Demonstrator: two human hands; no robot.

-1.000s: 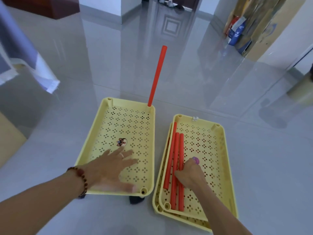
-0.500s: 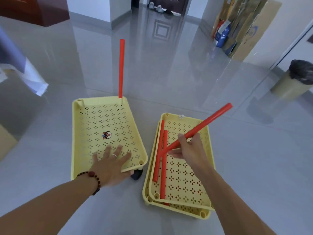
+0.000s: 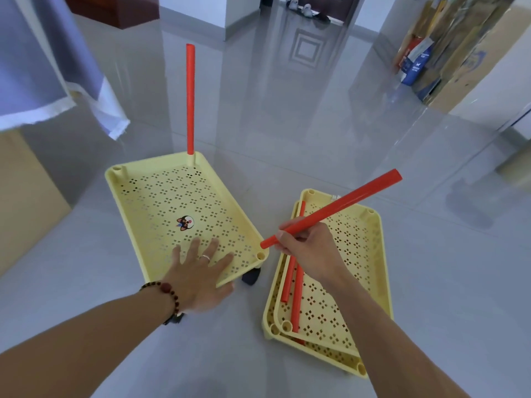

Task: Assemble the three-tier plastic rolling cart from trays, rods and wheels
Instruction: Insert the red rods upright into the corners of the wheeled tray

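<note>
While two rods (image 3: 290,280) lie in stacked trays (image 3: 370,271), right hand (image 3: 309,249) grips a third (image 3: 336,209).

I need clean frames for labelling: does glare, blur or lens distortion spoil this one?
Head view: glossy floor mirrors the doorway, no blown-out glare; wide-angle bends the edges; held rod, both hands and tray are sharp.

Just one view here, taken from head height and aimed forward and steeply down at the floor (image 3: 316,156). Both forearms are seen coming in from the bottom edge, so the trays (image 3: 149,202) are caught close up. Wide-angle bending is noticed at the edges; the doorway (image 3: 307,21) is seen far off up top.
</note>
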